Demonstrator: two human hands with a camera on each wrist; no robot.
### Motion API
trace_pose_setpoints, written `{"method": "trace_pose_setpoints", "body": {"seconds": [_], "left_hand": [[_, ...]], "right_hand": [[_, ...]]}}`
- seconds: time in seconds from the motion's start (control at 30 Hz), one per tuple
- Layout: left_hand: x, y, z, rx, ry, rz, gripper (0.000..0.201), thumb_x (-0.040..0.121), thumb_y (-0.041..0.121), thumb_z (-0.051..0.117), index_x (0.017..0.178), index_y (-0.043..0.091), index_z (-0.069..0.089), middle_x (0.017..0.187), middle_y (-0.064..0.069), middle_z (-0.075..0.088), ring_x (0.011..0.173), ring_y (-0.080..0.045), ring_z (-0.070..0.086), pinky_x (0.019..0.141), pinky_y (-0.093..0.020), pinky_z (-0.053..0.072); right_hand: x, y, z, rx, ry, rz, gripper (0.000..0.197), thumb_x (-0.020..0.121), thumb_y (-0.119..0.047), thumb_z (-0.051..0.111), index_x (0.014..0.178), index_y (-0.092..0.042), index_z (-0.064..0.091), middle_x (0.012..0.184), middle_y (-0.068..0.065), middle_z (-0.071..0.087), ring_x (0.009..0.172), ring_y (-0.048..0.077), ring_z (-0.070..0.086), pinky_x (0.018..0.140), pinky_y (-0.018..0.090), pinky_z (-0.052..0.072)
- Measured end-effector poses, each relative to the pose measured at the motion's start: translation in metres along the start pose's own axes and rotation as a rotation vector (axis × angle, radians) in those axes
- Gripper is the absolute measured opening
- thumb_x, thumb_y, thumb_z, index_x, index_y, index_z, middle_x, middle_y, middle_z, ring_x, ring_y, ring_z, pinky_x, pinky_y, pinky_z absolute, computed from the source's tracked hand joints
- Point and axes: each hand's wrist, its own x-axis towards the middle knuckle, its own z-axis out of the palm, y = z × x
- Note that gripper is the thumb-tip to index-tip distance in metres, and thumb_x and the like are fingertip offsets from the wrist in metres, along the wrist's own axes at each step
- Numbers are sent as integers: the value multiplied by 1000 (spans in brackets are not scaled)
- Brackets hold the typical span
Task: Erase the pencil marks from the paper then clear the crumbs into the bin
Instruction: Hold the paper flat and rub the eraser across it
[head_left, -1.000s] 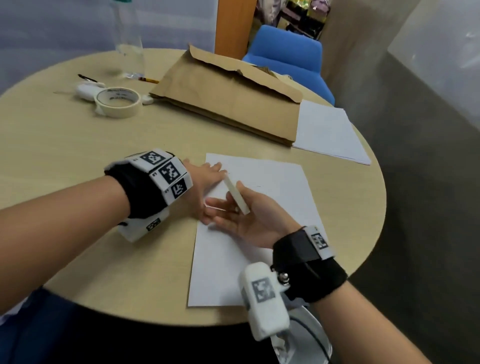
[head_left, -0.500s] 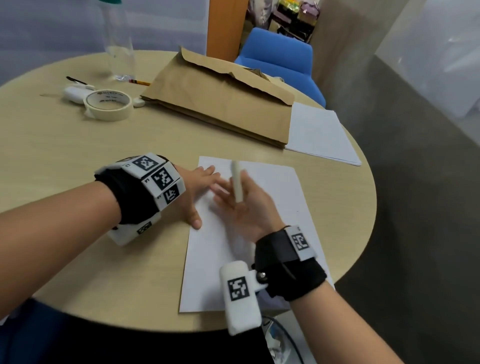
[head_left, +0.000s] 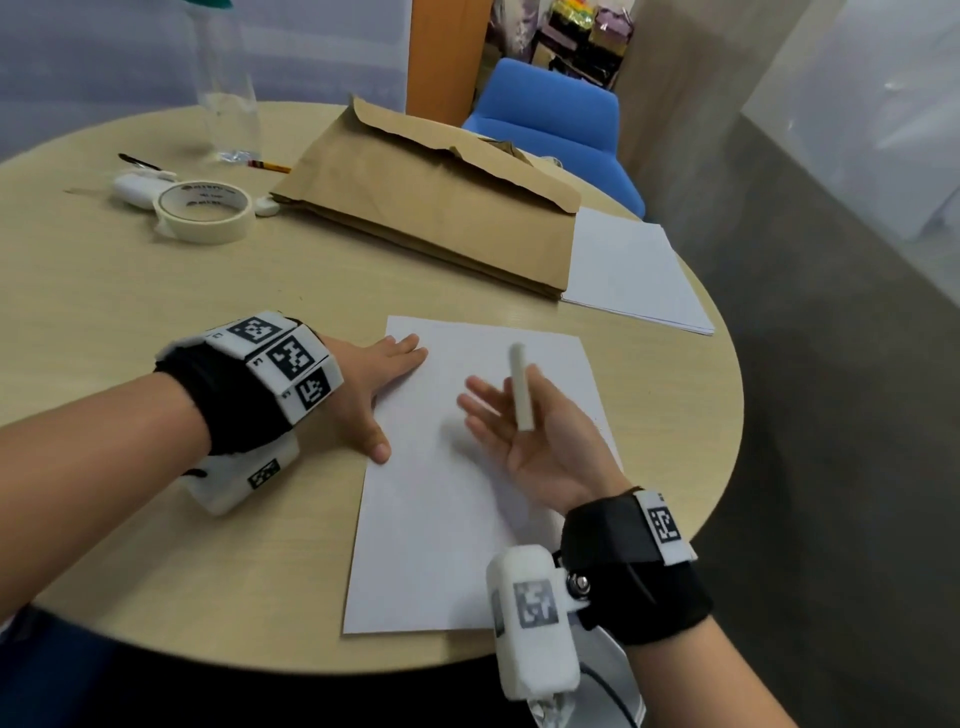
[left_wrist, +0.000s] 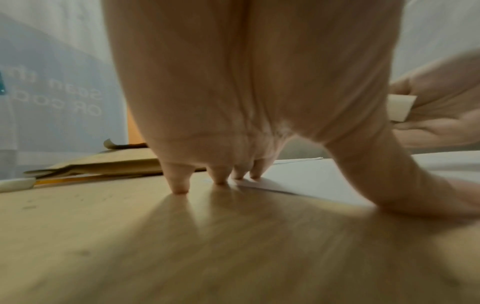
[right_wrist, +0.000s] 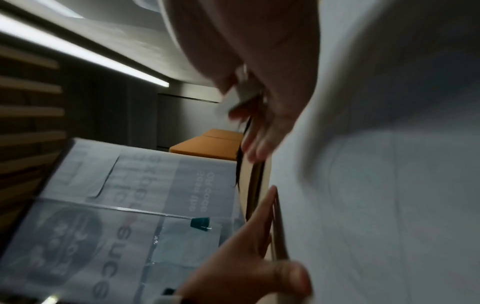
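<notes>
Two hands, left hand (head_left: 371, 387) flat on paper (head_left: 447, 499), right hand (head_left: 524, 441) holding eraser (head_left: 519, 387)

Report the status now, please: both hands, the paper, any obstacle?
Left hand flat, pressing paper edge. Right hand palm up above the sheet, eraser held by thumb. No obstacle seen.
</notes>
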Motion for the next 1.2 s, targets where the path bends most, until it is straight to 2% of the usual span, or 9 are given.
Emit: {"method": "trace_pose_setpoints", "body": {"seconds": [0.1, 0.27, 0.43, 0.53, 0.7, 0.87, 1.0, 1.1, 1.2], "left_hand": [[1, -1, 2, -14, 4, 2, 125, 69, 50, 75, 148, 24, -19, 155, 7, -25, 145, -11, -15, 119, -36, 1], [3, -3, 2, -10, 2, 0, 125, 68, 53, 74, 147, 26, -20, 155, 9, -25, 145, -11, -16, 120, -40, 0], [-2, -2, 1, -22, -7, -4, 123, 70, 55, 72, 147, 27, -20, 155, 9, -24, 146, -12, -14, 120, -39, 0], [-13, 9, -5, 29, -5, -38, 110, 78, 59, 60, 148, 22, -16, 157, 5, -21, 147, -13, -11, 118, -44, 0], [-26, 61, -3, 240, 163, 128, 85, 90, 59, 32, 149, 17, -13, 156, 0, -23, 146, -17, -14, 116, -51, -5], [-26, 90, 22, 176, -32, 321, 80, 92, 58, 28, 149, 20, -13, 157, 3, -20, 146, -15, -13, 118, -46, -2], [-32, 40, 32, 158, -16, 88, 116, 50, 88, -14, 145, 24, -24, 154, 4, -29, 144, -13, -19, 116, -45, -8], [-43, 11, 35, 214, 50, -203, 98, 71, 82, -6, 143, 19, -28, 151, 0, -33, 145, -16, -19, 115, -47, -13], [-52, 22, 33, 236, 85, -65, 104, 42, 80, -30, 128, 23, -38, 136, 3, -45, 142, -15, -25, 114, -47, -14]], "right_hand": [[8, -4, -13, 71, 77, 57, 35, 99, -34, 38, 74, -10, 49, 81, 16, 70, 64, 26, 71, 61, 32, 59], [10, -34, -34, 181, 501, -341, 30, 97, -29, 42, 76, -9, 50, 87, 9, 58, 73, 17, 59, 72, 27, 52], [5, -16, -26, 95, 154, -79, 34, 98, -31, 40, 77, -8, 51, 81, 14, 70, 70, 24, 69, 59, 30, 59], [11, -11, -32, 157, 159, -88, 35, 98, -31, 40, 75, -8, 50, 61, 12, 69, 50, 20, 67, 48, 24, 57], [20, -15, -42, 190, 110, 4, 40, 98, -37, 35, 67, -14, 45, 40, -4, 36, 29, 9, 29, 32, 14, 25], [18, -16, -42, 181, 57, 2, 40, 98, -38, 36, 66, -14, 44, 39, -4, 34, 30, 9, 28, 31, 15, 25], [17, -15, -43, 182, 63, -12, 40, 98, -37, 35, 66, -14, 44, 41, -4, 36, 31, 9, 30, 33, 15, 26], [16, -16, -42, 162, 54, -22, 40, 99, -37, 34, 67, -14, 44, 43, -4, 37, 33, 9, 31, 35, 17, 28], [15, -15, -41, 145, 71, -34, 40, 99, -36, 33, 67, -14, 44, 46, -2, 40, 37, 9, 35, 37, 16, 32]]}}
